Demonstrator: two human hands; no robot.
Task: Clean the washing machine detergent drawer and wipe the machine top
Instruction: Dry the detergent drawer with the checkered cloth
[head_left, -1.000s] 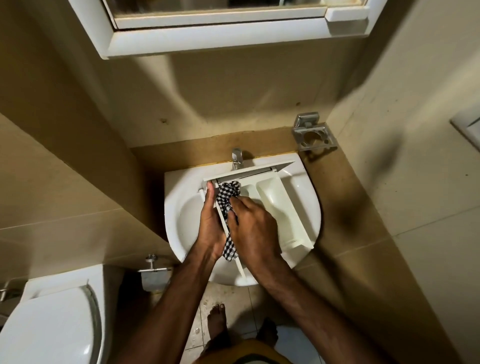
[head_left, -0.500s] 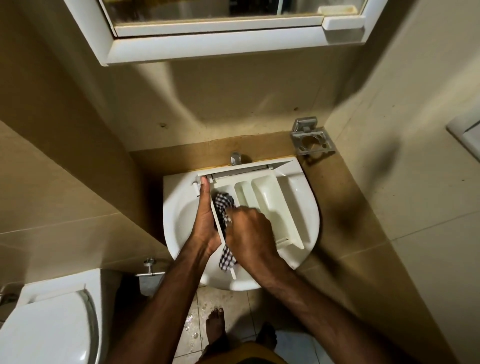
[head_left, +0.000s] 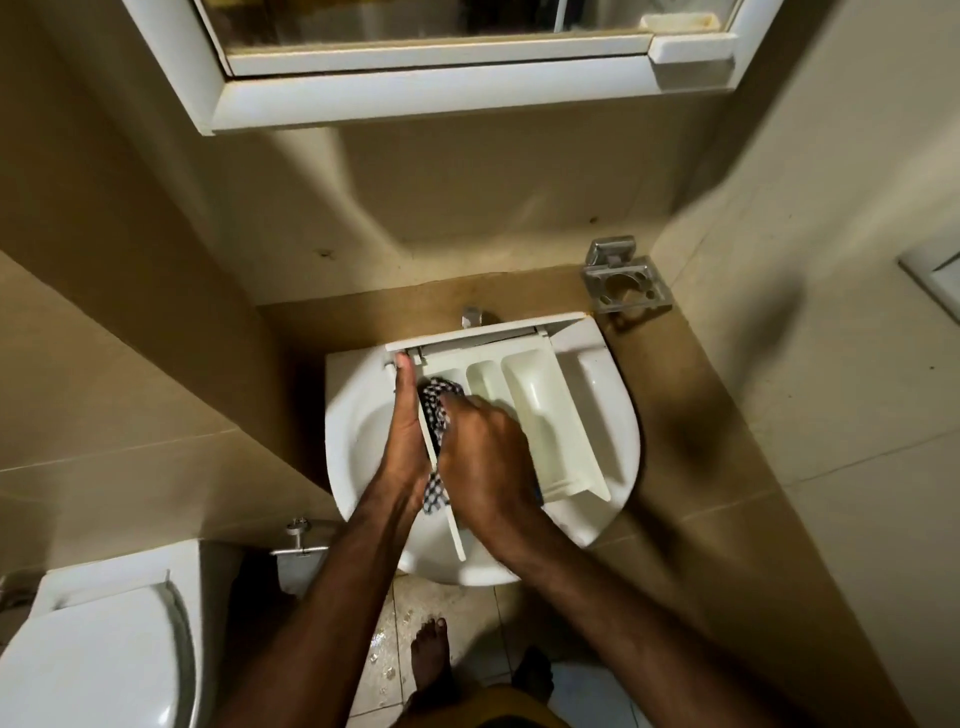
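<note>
You held the detergent drawer (head_left: 540, 410) over the basin (head_left: 618, 431), left hand (head_left: 405, 441) flat along its left wall, right hand (head_left: 483, 457) gripping the checked cloth (head_left: 434, 410) in the leftmost compartment, farther down than before, tap (head_left: 471, 316) beyond your fingertips.

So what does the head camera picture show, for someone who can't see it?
A person's right hand rubs a checkered cloth inside a white detergent drawer laid across a bathroom sink, while the left hand steadies the drawer's side.
</note>
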